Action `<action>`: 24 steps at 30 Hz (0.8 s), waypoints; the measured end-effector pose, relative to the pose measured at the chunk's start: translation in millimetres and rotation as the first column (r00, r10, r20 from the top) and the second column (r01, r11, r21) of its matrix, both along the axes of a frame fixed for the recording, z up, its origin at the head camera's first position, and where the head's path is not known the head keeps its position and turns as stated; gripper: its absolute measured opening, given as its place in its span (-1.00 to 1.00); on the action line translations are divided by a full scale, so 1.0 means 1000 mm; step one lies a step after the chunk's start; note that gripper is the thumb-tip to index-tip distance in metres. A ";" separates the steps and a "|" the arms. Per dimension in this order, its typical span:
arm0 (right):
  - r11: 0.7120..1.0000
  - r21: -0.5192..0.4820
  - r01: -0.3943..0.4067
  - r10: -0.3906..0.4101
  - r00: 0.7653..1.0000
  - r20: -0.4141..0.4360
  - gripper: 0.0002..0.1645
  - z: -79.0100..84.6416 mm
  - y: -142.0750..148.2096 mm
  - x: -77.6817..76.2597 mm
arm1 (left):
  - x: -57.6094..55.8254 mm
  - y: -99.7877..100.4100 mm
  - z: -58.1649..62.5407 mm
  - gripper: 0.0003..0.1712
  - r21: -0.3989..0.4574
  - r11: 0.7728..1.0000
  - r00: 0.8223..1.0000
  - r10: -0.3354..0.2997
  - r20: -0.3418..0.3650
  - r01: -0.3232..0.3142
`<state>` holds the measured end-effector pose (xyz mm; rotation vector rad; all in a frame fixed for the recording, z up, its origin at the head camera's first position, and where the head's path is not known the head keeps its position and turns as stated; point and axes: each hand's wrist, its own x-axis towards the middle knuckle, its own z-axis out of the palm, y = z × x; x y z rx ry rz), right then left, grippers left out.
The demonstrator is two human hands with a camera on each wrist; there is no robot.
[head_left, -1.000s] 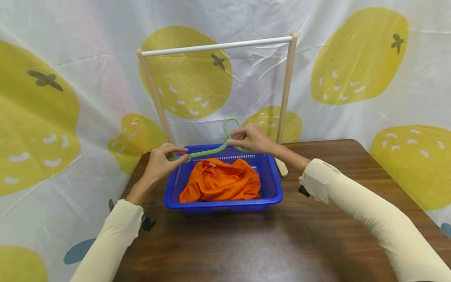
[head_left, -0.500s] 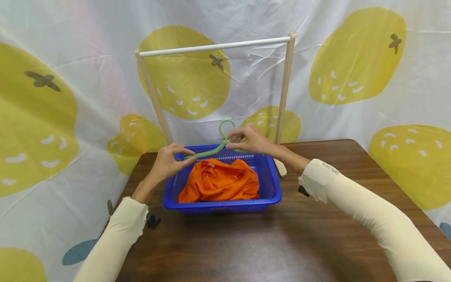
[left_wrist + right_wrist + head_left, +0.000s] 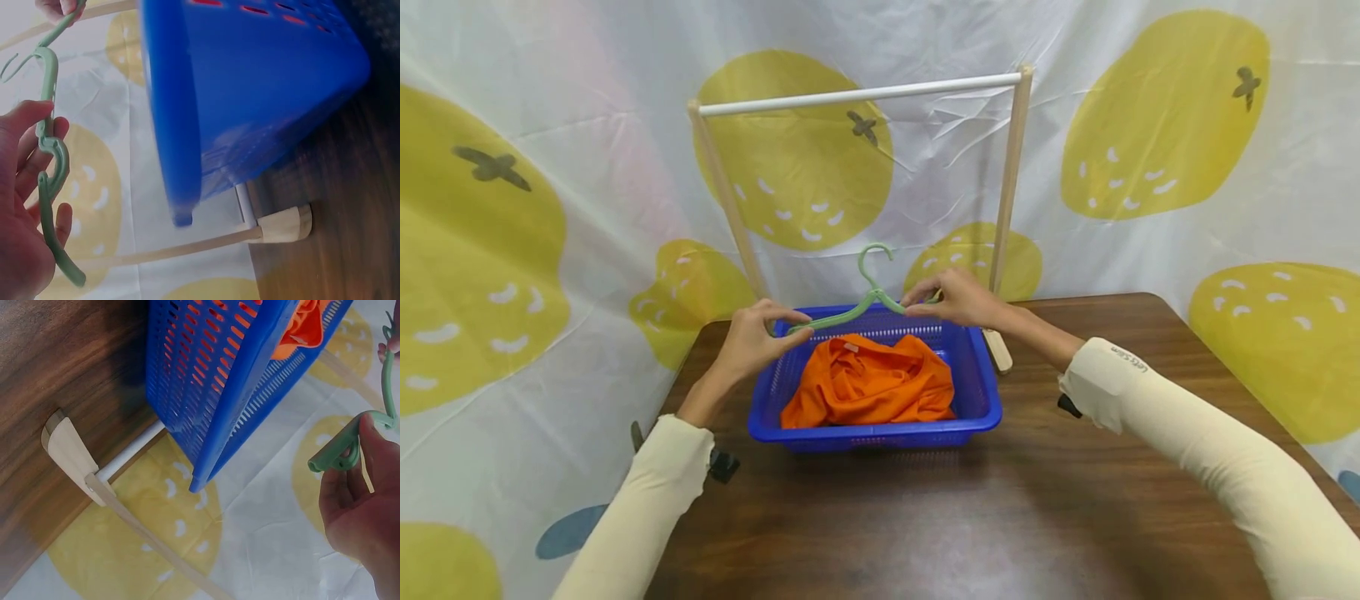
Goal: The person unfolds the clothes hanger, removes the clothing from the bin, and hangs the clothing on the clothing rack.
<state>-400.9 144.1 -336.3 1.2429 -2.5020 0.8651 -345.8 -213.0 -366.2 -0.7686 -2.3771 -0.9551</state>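
Observation:
A green clothes hanger point(image 3: 847, 315) is held above the back of a blue basket point(image 3: 880, 433), its hook standing up. My left hand point(image 3: 752, 337) pinches the hanger's left arm between thumb and fingers; the left wrist view shows the thumb on that green arm point(image 3: 47, 81). On the other side my right hand point(image 3: 953, 298) pinches the right arm, and in the right wrist view the arm's end point(image 3: 334, 447) sticks out past the thumb. Inside the basket lies a crumpled orange garment point(image 3: 880, 383), below both hands and touched by neither.
Behind the basket stands a rack with a white rail point(image 3: 865, 93) and wooden posts point(image 3: 1011, 179). Its wooden foot point(image 3: 998, 352) rests on the brown table point(image 3: 1075, 517). A fruit-patterned curtain point(image 3: 1120, 258) hangs behind and at both sides.
My right hand has shifted right, from the base of the hook out along the hanger's right arm. The hook has moved slightly left and now shows uncovered. The garment has stayed put.

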 end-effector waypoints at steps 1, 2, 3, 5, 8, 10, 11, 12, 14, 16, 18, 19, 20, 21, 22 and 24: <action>1.000 -0.001 0.002 -0.002 1.000 -0.008 -0.83 0.000 0.000 0.000 | -0.001 0.002 0.000 -0.80 0.000 1.000 1.000 -0.005 -0.013 0.005; 1.000 0.001 0.005 -0.005 1.000 -0.017 -0.84 -0.001 0.000 0.000 | -0.002 0.003 -0.001 -0.80 0.001 1.000 1.000 -0.009 -0.020 0.009; 1.000 0.003 0.009 -0.009 1.000 -0.023 -0.84 -0.001 0.000 0.000 | -0.003 0.005 -0.001 -0.80 0.003 1.000 1.000 -0.015 -0.027 0.015; 1.000 0.007 0.012 -0.011 0.999 -0.032 -0.83 -0.002 -0.001 0.000 | -0.005 0.010 -0.002 -0.79 0.003 1.000 0.999 -0.021 -0.029 0.021; 1.000 0.010 0.013 -0.012 0.999 -0.034 -0.82 -0.003 -0.004 0.001 | -0.006 0.017 0.000 -0.78 0.016 0.999 1.000 -0.030 -0.004 0.030; 1.000 0.006 0.010 -0.010 0.999 -0.031 -0.82 -0.004 -0.006 0.001 | -0.007 0.022 0.001 -0.77 0.024 0.999 0.999 -0.036 0.009 0.036; 1.000 0.008 0.008 -0.008 0.999 -0.032 -0.81 -0.004 -0.007 0.001 | -0.008 0.025 0.002 -0.77 0.030 0.999 0.999 -0.044 0.013 0.043; 1.000 0.008 0.004 -0.004 1.000 -0.031 -0.81 -0.005 -0.008 0.001 | -0.008 0.028 0.003 -0.77 0.036 0.998 0.999 -0.049 0.019 0.048; 1.000 0.013 -0.003 0.003 0.999 -0.034 -0.80 -0.006 -0.010 0.002 | -0.010 0.034 0.004 -0.76 0.037 0.998 0.998 -0.060 0.023 0.059; 1.000 0.019 -0.012 0.012 0.999 -0.031 -0.80 -0.007 -0.013 0.002 | -0.011 0.040 0.006 -0.75 0.039 0.997 0.997 -0.069 0.028 0.068; 1.000 0.027 -0.014 0.015 0.999 -0.028 -0.79 -0.007 -0.016 0.003 | -0.012 0.047 0.008 -0.72 0.037 0.997 0.997 -0.070 0.031 0.069; 0.999 0.028 -0.015 0.015 1.000 -0.026 -0.79 -0.007 -0.018 0.004 | -0.013 0.049 0.009 -0.71 0.035 0.997 0.997 -0.069 0.033 0.068; 0.999 0.030 -0.016 0.017 1.000 -0.025 -0.80 -0.007 -0.019 0.004 | -0.014 0.052 0.010 -0.70 0.034 0.997 0.997 -0.071 0.035 0.069; 0.999 0.034 -0.014 0.015 1.000 -0.027 -0.80 -0.007 -0.021 0.004 | -0.014 0.055 0.012 -0.70 0.035 0.997 0.997 -0.070 0.037 0.068; 0.999 0.037 -0.013 0.014 0.999 -0.031 -0.80 -0.007 -0.022 0.005 | -0.015 0.057 0.013 -0.69 0.033 0.997 0.997 -0.068 0.039 0.067; 0.999 0.038 -0.010 0.011 0.999 -0.033 -0.81 -0.007 -0.025 0.005 | -0.016 0.060 0.015 -0.69 0.034 0.997 0.997 -0.067 0.038 0.066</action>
